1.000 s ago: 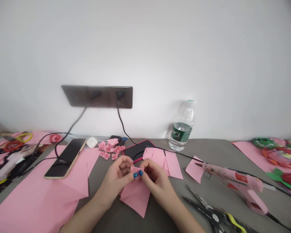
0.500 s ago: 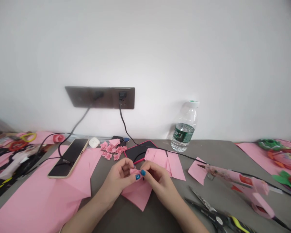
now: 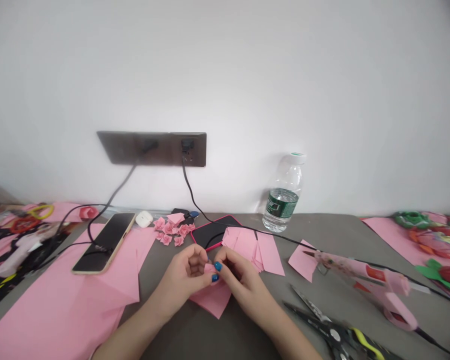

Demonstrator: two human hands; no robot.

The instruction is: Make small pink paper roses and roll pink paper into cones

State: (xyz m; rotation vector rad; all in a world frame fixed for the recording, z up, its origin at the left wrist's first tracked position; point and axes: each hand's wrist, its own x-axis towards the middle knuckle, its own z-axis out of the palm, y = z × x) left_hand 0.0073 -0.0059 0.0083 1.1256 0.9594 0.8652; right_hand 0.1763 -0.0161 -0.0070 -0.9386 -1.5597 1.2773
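Both hands meet at the centre over a small piece of pink paper point(image 3: 213, 301), whose lower corner points toward me. My left hand point(image 3: 183, 272) pinches its upper edge between thumb and curled fingers. Close against it, my right hand point(image 3: 240, 275) has thumb and fingers closed on the same edge, where the paper is folded or curled. The fingers hide most of that upper part. Beyond my left hand lies a cluster of small folded pink paper roses point(image 3: 170, 229). Several cut pink paper pieces point(image 3: 272, 255) lie behind my right hand.
A phone point(image 3: 105, 242) rests on large pink sheets point(image 3: 60, 310) at left. A pink-edged black device point(image 3: 210, 232) lies behind my hands. On the right are a water bottle point(image 3: 282, 195), a pink glue gun point(image 3: 363, 275) and open scissors point(image 3: 330, 330). Black cables cross the table point(image 3: 322, 225).
My fingertips have shifted slightly on the paper's upper edge, and the thumbs sit a little differently. The paper's top shows less between them. The whole view has moved slightly.
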